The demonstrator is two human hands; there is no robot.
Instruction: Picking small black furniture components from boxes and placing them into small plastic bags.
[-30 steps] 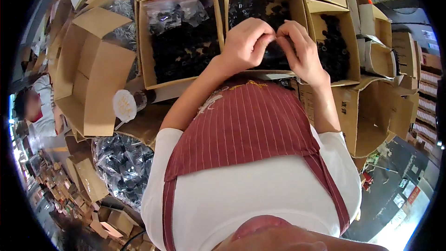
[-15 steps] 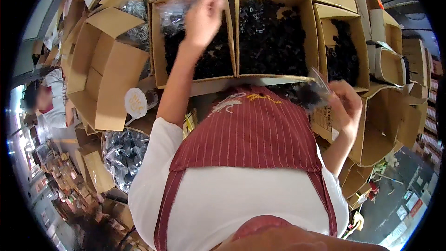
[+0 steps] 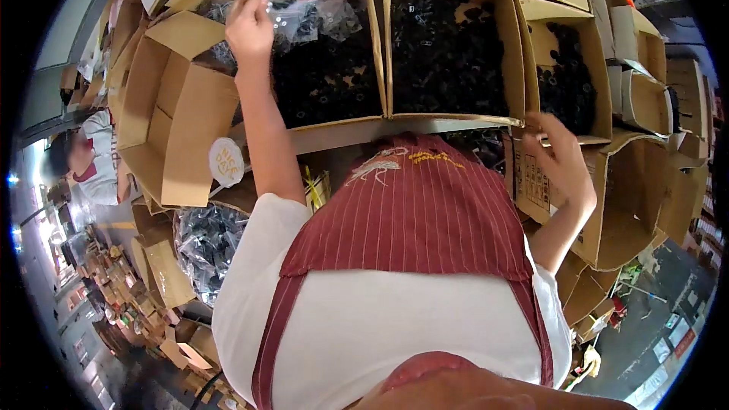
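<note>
My left hand (image 3: 250, 26) is raised at the left wall of a cardboard box (image 3: 319, 127), its fingers curled together beside clear plastic bags (image 3: 323, 15). Whatever is pinched there, if anything, is too small to make out. Those bags lie over small black parts (image 3: 326, 80) in that box. My right hand (image 3: 562, 156) is by the near right corner of the neighbouring box (image 3: 456, 117), fingers bent and apart, with nothing visible in them. This middle box holds many small black parts (image 3: 444, 61), some ring-shaped.
A smaller box of black parts (image 3: 566, 80) stands at the right, an open carton (image 3: 626, 197) below it. At the left are a flapped carton (image 3: 199, 137), a round white paddle fan (image 3: 226, 163) and a heap of bagged parts (image 3: 209, 250). Another person (image 3: 99, 156) is far left.
My left hand has moved left from above the bags to the box's left wall. A clear bag with black contents has left my right hand, which has shifted slightly.
</note>
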